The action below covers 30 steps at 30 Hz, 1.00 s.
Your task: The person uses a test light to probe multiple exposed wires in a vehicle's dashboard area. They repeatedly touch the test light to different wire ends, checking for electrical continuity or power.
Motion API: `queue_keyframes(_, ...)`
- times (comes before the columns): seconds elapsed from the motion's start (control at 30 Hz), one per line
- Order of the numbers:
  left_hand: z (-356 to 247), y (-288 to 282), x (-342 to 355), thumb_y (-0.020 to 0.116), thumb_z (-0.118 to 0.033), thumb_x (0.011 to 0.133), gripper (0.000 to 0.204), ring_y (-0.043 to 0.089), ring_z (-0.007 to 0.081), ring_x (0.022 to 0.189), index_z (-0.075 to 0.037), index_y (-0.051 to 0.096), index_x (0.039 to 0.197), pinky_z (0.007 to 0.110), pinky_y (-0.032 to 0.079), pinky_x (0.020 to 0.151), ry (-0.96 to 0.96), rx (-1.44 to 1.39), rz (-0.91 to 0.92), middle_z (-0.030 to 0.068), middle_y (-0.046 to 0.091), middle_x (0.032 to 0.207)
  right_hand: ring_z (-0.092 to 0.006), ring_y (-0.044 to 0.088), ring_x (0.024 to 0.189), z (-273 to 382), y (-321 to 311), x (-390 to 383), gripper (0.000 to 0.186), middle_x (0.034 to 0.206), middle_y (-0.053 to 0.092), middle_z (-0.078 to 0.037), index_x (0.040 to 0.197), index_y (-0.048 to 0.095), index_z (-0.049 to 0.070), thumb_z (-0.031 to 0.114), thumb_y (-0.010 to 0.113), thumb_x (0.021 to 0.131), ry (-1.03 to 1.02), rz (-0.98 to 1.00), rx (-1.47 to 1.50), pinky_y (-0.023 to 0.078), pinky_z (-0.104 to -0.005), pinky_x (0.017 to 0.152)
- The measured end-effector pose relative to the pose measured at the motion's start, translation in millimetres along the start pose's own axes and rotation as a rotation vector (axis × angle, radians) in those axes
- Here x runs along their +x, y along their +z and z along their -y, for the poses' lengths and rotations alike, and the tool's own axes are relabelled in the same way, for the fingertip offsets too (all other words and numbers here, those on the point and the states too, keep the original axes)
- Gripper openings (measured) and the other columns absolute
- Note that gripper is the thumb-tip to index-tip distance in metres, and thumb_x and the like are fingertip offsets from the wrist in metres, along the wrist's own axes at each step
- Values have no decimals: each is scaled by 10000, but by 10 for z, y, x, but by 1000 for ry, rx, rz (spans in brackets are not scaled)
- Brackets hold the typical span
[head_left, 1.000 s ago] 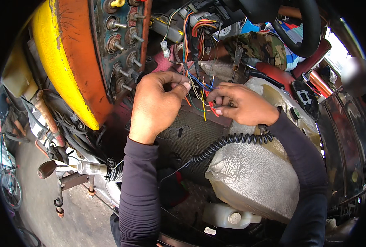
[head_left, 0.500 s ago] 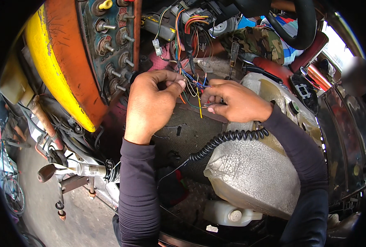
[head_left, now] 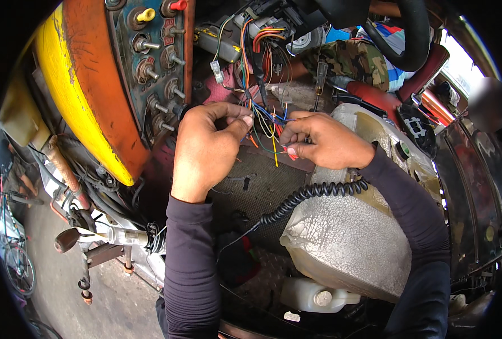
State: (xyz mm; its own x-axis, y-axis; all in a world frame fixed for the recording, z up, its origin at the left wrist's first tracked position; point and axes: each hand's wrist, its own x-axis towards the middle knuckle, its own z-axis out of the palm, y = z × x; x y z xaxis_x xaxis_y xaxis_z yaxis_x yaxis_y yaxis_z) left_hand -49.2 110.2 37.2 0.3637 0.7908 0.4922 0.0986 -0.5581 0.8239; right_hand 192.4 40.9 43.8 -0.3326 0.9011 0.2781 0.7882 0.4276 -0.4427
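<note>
Since the left hand (head_left: 208, 138) and right hand (head_left: 327, 141) each have a pinch grip on the colored wires (head_left: 273, 119) hanging tangled between them, one careless tug could snap a skinny one; plus any bared ends brushing together might short something if they're live.

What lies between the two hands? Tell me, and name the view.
The head view shows loose coloured wires between the left hand and the right hand.
</note>
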Motion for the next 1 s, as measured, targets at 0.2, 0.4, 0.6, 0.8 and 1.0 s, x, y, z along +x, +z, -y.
queue_keyframes(0.2,18,4,-1,746,-73,916,176,610,104,736,70,779,1013,294,505,701,30,18,-12,58,702,780,-272,694,914,-61,2,3,153,974,686,-130,995,716,-26,57,767,877,-3,-13,69,555,-394,811)
queue_keyframes(0.4,19,-12,-9,731,-82,959,149,552,54,683,20,786,1052,247,444,636,58,30,14,-19,658,778,-208,686,788,-20,-123,-64,198,913,722,-131,1084,697,-67,46,704,922,164,13,188,552,-368,754)
queue_keyframes(0.6,75,3,-1,742,-44,908,126,592,90,685,50,780,982,283,501,656,-3,-78,-17,37,678,738,-203,696,731,170,-400,-189,259,891,725,-170,1195,687,-49,91,669,978,288,-190,95,540,-364,671)
queue_keyframes(0.8,142,52,9,760,-56,877,162,642,155,746,46,782,1000,317,519,719,91,-41,-46,101,709,804,-121,543,590,902,-500,18,310,696,610,-71,1221,688,25,172,761,957,-149,-711,-268,436,-320,582)
queue_keyframes(1.0,56,9,-7,731,-14,927,158,684,124,834,89,765,1043,289,545,783,47,3,9,93,754,910,-201,509,522,1281,-784,650,407,624,548,-64,1017,627,9,330,851,908,-423,-1077,-687,423,-394,529)
